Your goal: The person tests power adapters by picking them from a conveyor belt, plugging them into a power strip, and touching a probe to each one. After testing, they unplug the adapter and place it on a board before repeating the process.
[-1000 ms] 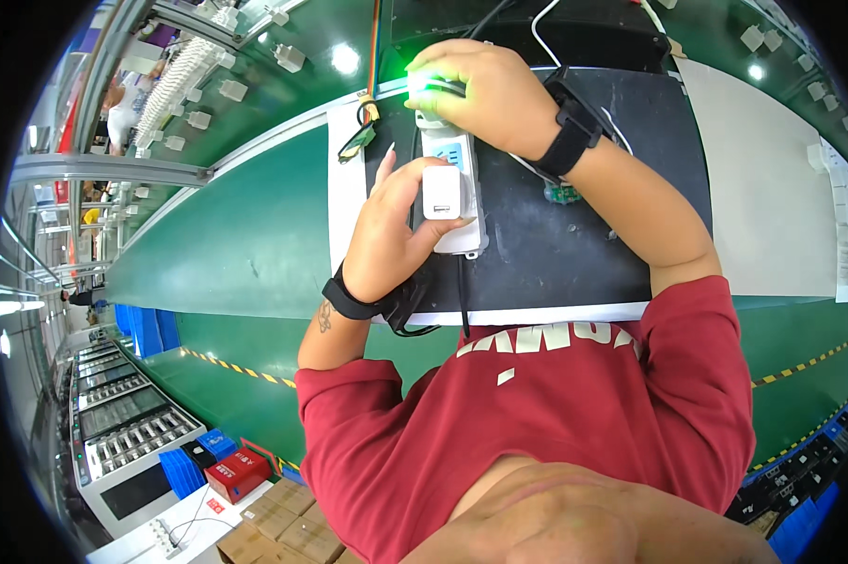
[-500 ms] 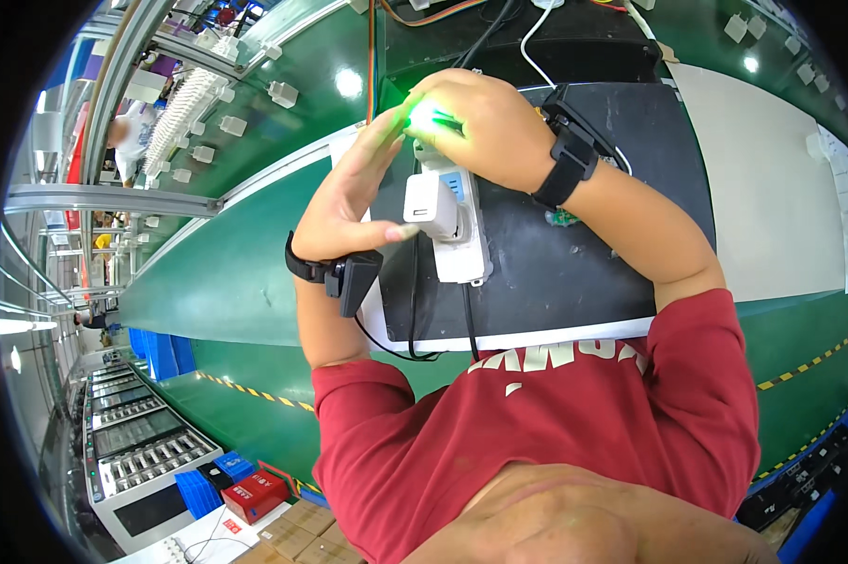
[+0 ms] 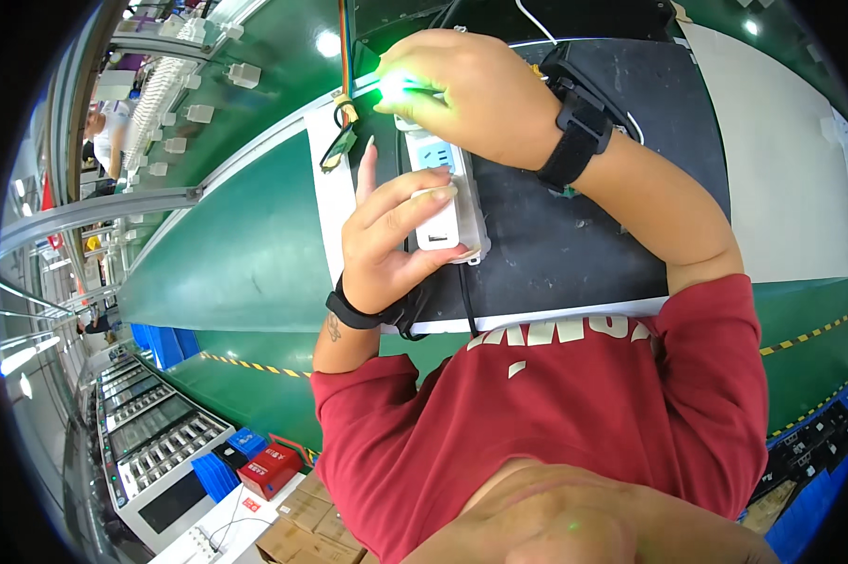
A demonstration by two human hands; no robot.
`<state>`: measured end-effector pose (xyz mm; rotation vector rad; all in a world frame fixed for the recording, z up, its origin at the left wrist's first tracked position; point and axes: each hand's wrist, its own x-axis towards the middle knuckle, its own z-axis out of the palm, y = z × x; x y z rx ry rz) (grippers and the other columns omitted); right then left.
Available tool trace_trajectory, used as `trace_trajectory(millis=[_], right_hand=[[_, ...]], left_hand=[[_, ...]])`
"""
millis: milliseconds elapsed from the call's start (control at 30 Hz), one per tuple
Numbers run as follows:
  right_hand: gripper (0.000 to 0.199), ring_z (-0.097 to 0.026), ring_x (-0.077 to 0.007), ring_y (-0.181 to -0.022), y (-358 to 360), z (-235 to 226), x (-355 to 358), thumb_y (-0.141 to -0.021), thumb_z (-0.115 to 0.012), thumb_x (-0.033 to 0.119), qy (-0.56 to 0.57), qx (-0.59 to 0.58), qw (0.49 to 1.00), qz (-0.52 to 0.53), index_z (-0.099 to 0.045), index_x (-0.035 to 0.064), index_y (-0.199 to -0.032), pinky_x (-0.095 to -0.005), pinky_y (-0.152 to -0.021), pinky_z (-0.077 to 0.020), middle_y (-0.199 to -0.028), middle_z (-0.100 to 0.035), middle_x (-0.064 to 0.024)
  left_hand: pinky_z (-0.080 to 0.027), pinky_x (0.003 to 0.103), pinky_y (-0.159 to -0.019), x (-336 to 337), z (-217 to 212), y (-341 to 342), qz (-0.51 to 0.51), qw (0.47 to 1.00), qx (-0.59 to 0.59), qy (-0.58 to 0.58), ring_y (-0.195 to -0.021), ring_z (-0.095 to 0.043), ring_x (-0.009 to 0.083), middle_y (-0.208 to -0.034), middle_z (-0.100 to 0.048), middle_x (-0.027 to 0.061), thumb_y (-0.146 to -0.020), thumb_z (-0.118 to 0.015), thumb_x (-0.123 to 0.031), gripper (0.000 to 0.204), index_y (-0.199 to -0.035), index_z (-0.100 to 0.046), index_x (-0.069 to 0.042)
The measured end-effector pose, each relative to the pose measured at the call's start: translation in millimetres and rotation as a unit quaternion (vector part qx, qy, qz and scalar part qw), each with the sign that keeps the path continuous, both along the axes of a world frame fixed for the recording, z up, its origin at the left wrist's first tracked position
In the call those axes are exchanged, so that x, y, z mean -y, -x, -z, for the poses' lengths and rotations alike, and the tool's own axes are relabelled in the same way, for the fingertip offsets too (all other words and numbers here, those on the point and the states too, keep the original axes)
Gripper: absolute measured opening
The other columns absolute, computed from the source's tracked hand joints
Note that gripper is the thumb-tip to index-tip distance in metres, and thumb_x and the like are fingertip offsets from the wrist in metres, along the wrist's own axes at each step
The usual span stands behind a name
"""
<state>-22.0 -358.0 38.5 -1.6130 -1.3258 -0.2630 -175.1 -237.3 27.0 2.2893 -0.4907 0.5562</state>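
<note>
On the black, flat rectangular mat (image 3: 584,254), a long white plastic power strip with a light-blue socket face (image 3: 435,158) runs toward the wearer, a thin black cable (image 3: 466,299) by its near end. Left hand (image 3: 384,235) grasps a white, block-shaped plastic charger (image 3: 437,227): fingers over the far end, thumb at the near right corner, index raised. Charger sits over the strip's near half; cannot tell if its pins are seated. Right hand (image 3: 480,99) is bent over the strip's far end, fingertips bunched at a bright green light (image 3: 398,86); glare hides what's there, so can't tell what that grip holds. Black strap bands on both wrists. Left of the strip's far end: small green circuit board (image 3: 339,148) below multicoloured flat ribbon wires (image 3: 346,47). Mat lies on white sheeting (image 3: 322,197) over a green tabletop (image 3: 245,235).
</note>
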Motion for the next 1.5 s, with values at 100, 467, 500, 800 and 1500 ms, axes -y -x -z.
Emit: trace_trajectory(millis=[100,467,500,800,1500], right_hand=[[0.019,-0.057,-0.0264,-0.086,0.8,0.7,1.6,-0.078,-0.059,0.018,0.0,-0.003,1.0,-0.001,-0.061,0.0029,-0.089,-0.0348,-0.075,-0.0456,-0.094,-0.061,-0.0092],[0.018,-0.057,-0.0274,-0.086,4.9,3.8,2.4,-0.072,-0.061,0.012,-0.021,0.102,0.994,0.033,-0.061,0.0045,-0.088,-0.0358,-0.076,-0.0454,-0.097,-0.06,-0.0085],[0.022,-0.057,-0.028,-0.085,5.8,5.3,3.2,-0.068,-0.061,0.01,-0.005,0.122,0.991,0.049,-0.059,0.0045,-0.089,-0.0356,-0.075,-0.046,-0.097,-0.06,-0.0093],[0.015,-0.062,-0.0217,-0.073,23.0,-31.5,4.0,-0.082,-0.058,0.012,0.051,-0.121,0.984,0.121,-0.053,0.0022,-0.093,-0.0274,-0.065,-0.0482,-0.09,-0.062,-0.0139],[0.011,-0.063,-0.0265,-0.082,76.6,-7.7,30.4,-0.071,-0.065,0.001,0.01,0.023,0.999,-0.035,-0.06,-0.0011,-0.081,-0.0324,-0.071,-0.0494,-0.088,-0.063,-0.0128]], left_hand=[[-0.02,0.052,-0.102,3.2,4.6,2.1,0.013,1.0,-0.004,-0.008,-0.098,-0.058,0.0277,-0.101,-0.061,0.0127,-0.057,-0.079,-0.03,0.064,-0.113,-0.055,-0.009],[-0.031,0.031,-0.098,-21.0,-0.4,-47.3,-0.046,0.976,-0.119,0.178,-0.117,-0.042,0.0227,-0.126,-0.045,0.0154,-0.073,-0.064,-0.005,0.068,-0.131,-0.03,0.004],[-0.034,0.031,-0.096,-20.9,3.0,-53.7,-0.084,0.969,-0.131,0.191,-0.113,-0.046,0.0215,-0.122,-0.049,0.0146,-0.073,-0.065,-0.005,0.064,-0.128,-0.035,0.004],[-0.04,0.028,-0.091,-18.9,5.1,-63.4,-0.059,0.964,-0.076,0.249,-0.103,-0.054,0.0172,-0.107,-0.057,0.0091,-0.075,-0.067,-0.006,0.047,-0.116,-0.047,0.002],[-0.045,0.03,-0.084,-29.1,15.5,-65.1,-0.025,0.975,-0.086,0.204,-0.096,-0.058,0.0203,-0.1,-0.06,0.0142,-0.073,-0.069,-0.006,0.061,-0.123,-0.035,-0.001]])
